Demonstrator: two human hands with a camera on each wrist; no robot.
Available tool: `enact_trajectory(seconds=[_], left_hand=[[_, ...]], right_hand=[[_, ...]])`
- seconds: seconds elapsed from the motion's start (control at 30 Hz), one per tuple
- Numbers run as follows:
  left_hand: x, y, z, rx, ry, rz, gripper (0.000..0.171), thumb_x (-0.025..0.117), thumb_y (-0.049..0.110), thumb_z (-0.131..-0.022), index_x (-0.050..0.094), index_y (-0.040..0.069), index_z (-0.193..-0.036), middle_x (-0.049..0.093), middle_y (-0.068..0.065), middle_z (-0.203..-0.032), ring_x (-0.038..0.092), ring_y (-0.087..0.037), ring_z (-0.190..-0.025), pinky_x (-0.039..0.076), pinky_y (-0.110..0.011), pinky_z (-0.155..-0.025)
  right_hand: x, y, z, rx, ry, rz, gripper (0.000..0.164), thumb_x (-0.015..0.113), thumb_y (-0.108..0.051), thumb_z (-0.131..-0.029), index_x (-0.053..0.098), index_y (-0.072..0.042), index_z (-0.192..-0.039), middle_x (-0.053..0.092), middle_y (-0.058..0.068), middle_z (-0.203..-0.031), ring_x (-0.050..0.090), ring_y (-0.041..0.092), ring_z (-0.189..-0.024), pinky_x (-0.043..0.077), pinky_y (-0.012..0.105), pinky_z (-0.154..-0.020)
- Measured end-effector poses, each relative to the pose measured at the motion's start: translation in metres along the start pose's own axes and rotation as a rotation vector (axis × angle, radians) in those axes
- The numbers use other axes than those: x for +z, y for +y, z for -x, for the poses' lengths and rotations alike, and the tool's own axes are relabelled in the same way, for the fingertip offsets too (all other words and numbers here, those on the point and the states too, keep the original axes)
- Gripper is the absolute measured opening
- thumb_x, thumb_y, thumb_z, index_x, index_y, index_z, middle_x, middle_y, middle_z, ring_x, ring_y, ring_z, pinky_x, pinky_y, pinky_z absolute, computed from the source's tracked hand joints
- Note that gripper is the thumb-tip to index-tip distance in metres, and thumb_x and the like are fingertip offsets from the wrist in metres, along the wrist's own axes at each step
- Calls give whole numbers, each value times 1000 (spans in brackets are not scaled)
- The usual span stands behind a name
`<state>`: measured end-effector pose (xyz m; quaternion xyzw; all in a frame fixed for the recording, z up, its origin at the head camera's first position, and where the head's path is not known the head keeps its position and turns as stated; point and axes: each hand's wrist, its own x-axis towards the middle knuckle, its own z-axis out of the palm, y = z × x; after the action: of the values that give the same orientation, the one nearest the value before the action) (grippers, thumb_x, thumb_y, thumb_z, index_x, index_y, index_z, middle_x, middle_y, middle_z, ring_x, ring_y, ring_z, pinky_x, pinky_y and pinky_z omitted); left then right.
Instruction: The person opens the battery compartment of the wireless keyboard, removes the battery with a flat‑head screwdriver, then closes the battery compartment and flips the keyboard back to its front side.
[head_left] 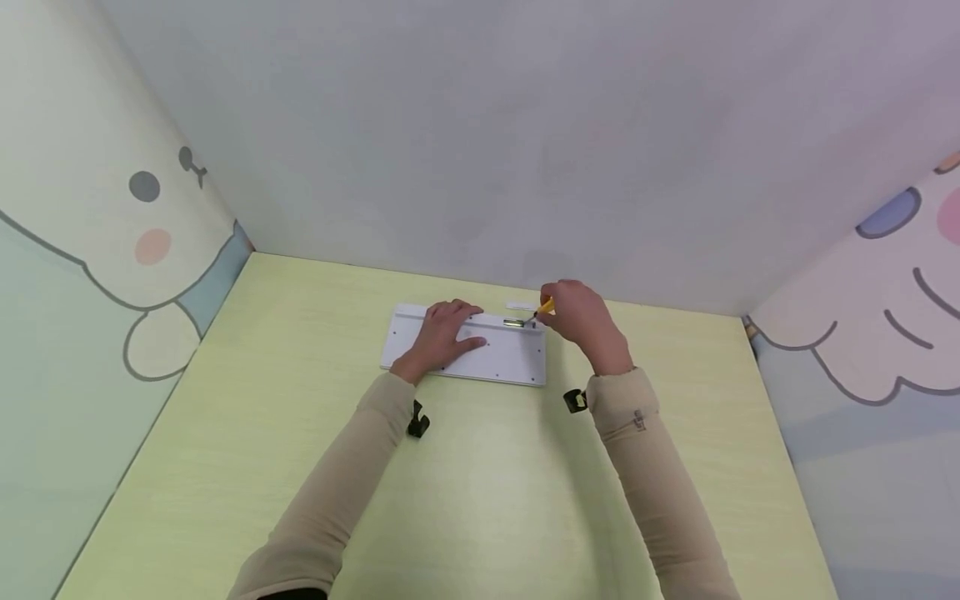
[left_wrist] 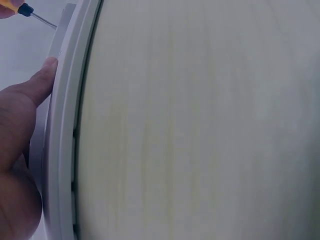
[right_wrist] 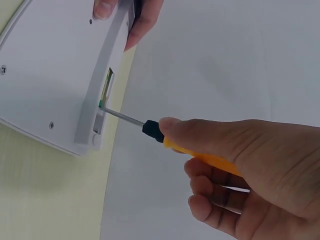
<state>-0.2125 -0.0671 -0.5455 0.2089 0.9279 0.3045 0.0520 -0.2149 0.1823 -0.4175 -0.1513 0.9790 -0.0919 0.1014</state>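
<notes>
A white keyboard (head_left: 465, 354) lies face down on the table, its screw-dotted underside up. My left hand (head_left: 444, 329) grips it, the thumb on the underside and the fingers over the raised far edge. In the open slot near the keyboard's right end sits a battery (right_wrist: 107, 86), partly hidden by the rim. My right hand (head_left: 577, 315) holds a screwdriver (right_wrist: 200, 157) by its yellow handle, the thumb along it. The screwdriver's metal tip touches the end of the slot beside the battery. In the left wrist view, the screwdriver (left_wrist: 24, 9) shows at the top left corner.
A small white strip (head_left: 521, 306), perhaps the slot's cover, lies on the table just behind the keyboard. The pale yellow table (head_left: 465, 483) meets a light wall (head_left: 450, 150) close behind the hands. Cartoon-printed panels (head_left: 97, 275) stand at both sides.
</notes>
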Motion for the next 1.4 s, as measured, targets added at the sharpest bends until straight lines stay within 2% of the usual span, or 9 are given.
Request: enact_trajectory(seconds=[0.2, 0.4, 0.83, 1.1, 1.4], left_hand=[[0, 0, 0, 4, 3, -4, 59, 67, 46, -97, 52, 17, -146, 56, -7, -145, 45, -29, -142, 21, -53, -127], [0, 1, 1, 3, -2, -2, 60, 67, 46, -96, 52, 17, -146, 56, -7, -145, 45, -29, -142, 20, -52, -127], [-2, -1, -1, -2, -4, -10, 61, 67, 47, -97, 51, 16, -147, 56, -8, -146, 45, -29, -143, 20, -53, -128], [0, -3, 0, -12, -11, -6, 61, 66, 48, -97, 51, 18, -148, 54, -6, -147, 43, -28, -144, 18, -51, -128], [3, -5, -2, -3, -2, -7, 60, 66, 49, -96, 52, 19, -146, 56, -6, -146, 45, -28, -143, 20, -52, -127]], right_hand=[[3, 10, 2, -22, -14, -118, 21, 73, -13, -94, 71, -4, -113, 66, 17, -112, 65, 34, -104, 56, 49, -95], [7, 17, 4, -1, -14, -181, 20, 72, -15, -96, 70, -3, -112, 64, 16, -112, 63, 34, -105, 55, 49, -97], [33, 50, 9, 12, 53, -375, 20, 70, -22, -98, 70, -5, -109, 65, 16, -111, 61, 29, -98, 56, 45, -88], [51, 66, 15, 24, 115, -454, 21, 70, -26, -98, 71, -9, -110, 69, 13, -113, 63, 29, -98, 54, 43, -86], [71, 81, 22, 63, 147, -548, 27, 69, -35, -98, 70, -14, -115, 69, 11, -111, 55, 23, -85, 48, 28, -72]])
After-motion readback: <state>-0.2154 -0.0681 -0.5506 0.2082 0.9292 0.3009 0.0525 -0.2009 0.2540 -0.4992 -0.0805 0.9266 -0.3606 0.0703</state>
